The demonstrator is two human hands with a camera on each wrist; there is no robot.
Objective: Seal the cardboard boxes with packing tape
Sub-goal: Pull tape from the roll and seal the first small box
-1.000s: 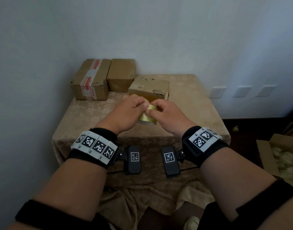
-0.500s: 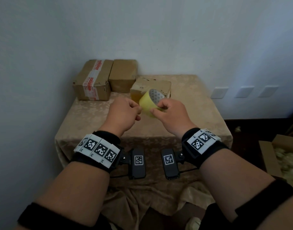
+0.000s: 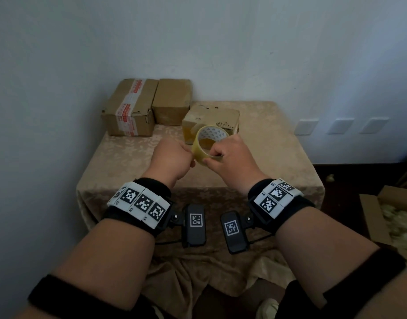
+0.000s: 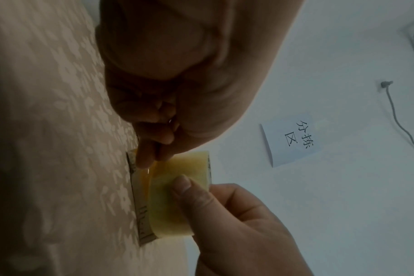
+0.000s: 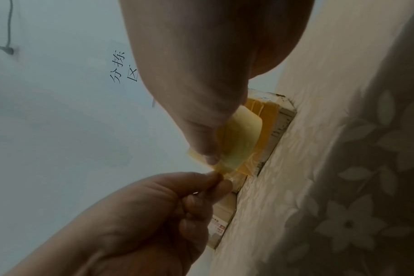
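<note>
Roll of yellowish packing tape: light, stiff ring. Right hand grips rim; left hand, at 9 o'clock, pinches sticky free end.

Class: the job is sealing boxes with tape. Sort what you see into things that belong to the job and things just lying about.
Belongs to the job:
tape roll, held by right hand
tape end pinched by left hand
three cardboard boxes

Just lying about:
open carton on the floor
wall note
</note>
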